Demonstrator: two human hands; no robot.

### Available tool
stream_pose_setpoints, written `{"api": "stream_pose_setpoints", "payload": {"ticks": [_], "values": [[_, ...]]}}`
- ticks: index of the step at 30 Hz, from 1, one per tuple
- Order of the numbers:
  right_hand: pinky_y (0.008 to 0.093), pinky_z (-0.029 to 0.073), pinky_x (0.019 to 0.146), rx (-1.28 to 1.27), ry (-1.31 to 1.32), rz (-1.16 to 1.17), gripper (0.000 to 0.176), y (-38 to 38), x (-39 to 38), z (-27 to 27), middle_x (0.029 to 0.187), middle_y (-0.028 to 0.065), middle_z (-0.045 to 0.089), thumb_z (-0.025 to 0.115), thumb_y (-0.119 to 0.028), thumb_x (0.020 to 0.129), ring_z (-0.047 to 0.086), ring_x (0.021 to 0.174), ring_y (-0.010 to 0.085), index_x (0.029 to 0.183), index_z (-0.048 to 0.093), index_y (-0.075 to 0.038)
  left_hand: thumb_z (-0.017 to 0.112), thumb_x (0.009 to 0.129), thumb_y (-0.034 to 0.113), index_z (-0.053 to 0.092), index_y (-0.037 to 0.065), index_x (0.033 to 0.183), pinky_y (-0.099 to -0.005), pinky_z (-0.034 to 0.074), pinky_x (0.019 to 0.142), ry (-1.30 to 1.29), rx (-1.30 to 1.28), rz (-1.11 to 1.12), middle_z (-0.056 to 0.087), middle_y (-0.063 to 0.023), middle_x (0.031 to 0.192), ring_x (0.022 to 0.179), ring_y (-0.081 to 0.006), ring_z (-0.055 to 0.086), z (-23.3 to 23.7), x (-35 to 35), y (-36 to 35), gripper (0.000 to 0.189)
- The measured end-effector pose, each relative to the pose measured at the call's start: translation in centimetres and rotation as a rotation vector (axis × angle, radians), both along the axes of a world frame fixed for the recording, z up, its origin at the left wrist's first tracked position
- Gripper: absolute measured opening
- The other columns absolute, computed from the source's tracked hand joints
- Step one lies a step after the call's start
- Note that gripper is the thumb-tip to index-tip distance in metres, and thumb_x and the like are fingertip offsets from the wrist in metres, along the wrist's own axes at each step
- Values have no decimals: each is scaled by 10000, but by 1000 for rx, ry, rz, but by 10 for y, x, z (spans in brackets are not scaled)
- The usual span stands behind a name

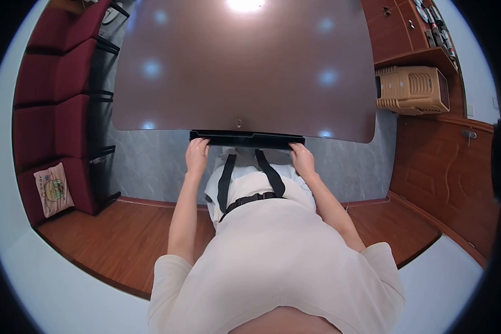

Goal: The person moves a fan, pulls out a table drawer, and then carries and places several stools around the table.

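A long, narrow black object (250, 140) with a stepped upper edge lies crosswise in front of me, at the near edge of the brown table (245, 72). I cannot make out its exact kind; it looks like a tray or case seen edge-on. My left hand (197, 150) grips its left end, with the fingers bent over it. At the right end my right hand (299, 154) holds on the same way. Just beyond the object, a small brownish mark or item (239, 123) shows on the tabletop near the edge.
Dark red seats (50, 78) line the left side, with a printed cushion (54, 190) on the nearest. To the right, stacked tan plastic stools (414, 89) stand below a wooden cabinet (392, 28) holding assorted items. A wooden door (445, 167) is nearer on the right.
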State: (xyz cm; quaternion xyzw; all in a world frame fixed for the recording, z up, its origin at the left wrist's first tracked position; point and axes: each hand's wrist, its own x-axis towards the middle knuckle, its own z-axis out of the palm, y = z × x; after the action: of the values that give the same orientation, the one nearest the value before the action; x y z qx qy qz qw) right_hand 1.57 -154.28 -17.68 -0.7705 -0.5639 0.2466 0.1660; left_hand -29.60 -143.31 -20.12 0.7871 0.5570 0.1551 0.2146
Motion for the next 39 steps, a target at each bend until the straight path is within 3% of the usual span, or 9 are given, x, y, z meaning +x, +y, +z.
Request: {"api": "stream_pose_setpoints", "payload": {"ticks": [5, 9, 12, 14, 18, 24, 26, 30, 39], "values": [[366, 424, 763, -26, -10, -60, 239, 7, 3, -31, 917, 174, 568, 518, -124, 737, 534, 861, 329, 930, 578, 3, 545, 715, 117, 575, 32, 912, -351, 397, 793, 20, 17, 9, 535, -94, 983, 933, -255, 479, -26, 14, 3, 216], [371, 426, 744, -61, 52, -113, 232, 10, 4, -31, 876, 197, 574, 511, -145, 744, 541, 842, 333, 899, 589, 8, 519, 734, 128, 564, 24, 926, -351, 404, 768, -84, -39, 68, 548, -105, 938, 892, -274, 495, -34, 17, -1, 223], [368, 429, 727, -142, 79, -114, 243, 5, 3, -30, 866, 201, 575, 510, -171, 743, 547, 822, 341, 873, 596, 14, 497, 768, 143, 550, 14, 937, -335, 413, 731, -310, -235, 325, 563, -101, 862, 836, -267, 522, -48, 11, -10, 219], [349, 434, 708, -277, 149, -200, 259, 0, 4, -36, 857, 193, 584, 520, -194, 730, 571, 782, 312, 874, 601, 6, 483, 797, 176, 535, 11, 928, -341, 415, 687, -830, -617, 816, 562, -68, 774, 775, -244, 540, -55, 9, -16, 216], [326, 437, 695, -358, 283, -228, 324, -6, 13, -63, 867, 185, 591, 522, -210, 723, 590, 730, 260, 947, 577, 18, 479, 816, 307, 401, 35, 1069, -426, 336, 861, -1277, -1103, 1128, 479, -114, 1012, 1027, -252, 427, -49, 8, -14, 379], [295, 436, 675, -421, 360, -264, 528, -1, 8, -67, 853, 169, 590, 509, -190, 740, 580, 705, 202, 1183, 366, 59, 402, 837, 408, 376, 68, 1130, -442, 252, 950, -1521, -1150, 1047, 416, -124, 1139, 1143, -258, 319, -41, 22, 9, 450], [286, 435, 665, -223, 371, -341, 568, 1, 4, -57, 806, 149, 589, 509, -177, 748, 569, 689, 187, 1237, 299, 20, 378, 844, 412, 360, 73, 1157, -439, 254, 951, -1568, -1154, 971, 398, -121, 1172, 1155, -251, 310, -35, 23, 14, 461], [326, 434, 704, -209, 460, -495, 545, 0, 0, -45, 829, 160, 593, 526, -208, 730, 575, 766, 270, 1216, 357, -30, 338, 850, 435, 281, 72, 1244, -418, 255, 950, -1547, -1136, 865, 325, -121, 1267, 1192, -251, 274, -37, 26, 15, 539], [337, 439, 721, -296, 292, -286, 321, -49, -24, -47, 879, 158, 592, 524, -192, 733, 576, 804, 266, 998, 542, -12, 421, 843, 292, 397, 76, 1163, -372, 383, 840, -1206, -1349, 761, 471, -100, 1115, 1003, -205, 458, -71, 13, -21, 387]]}}
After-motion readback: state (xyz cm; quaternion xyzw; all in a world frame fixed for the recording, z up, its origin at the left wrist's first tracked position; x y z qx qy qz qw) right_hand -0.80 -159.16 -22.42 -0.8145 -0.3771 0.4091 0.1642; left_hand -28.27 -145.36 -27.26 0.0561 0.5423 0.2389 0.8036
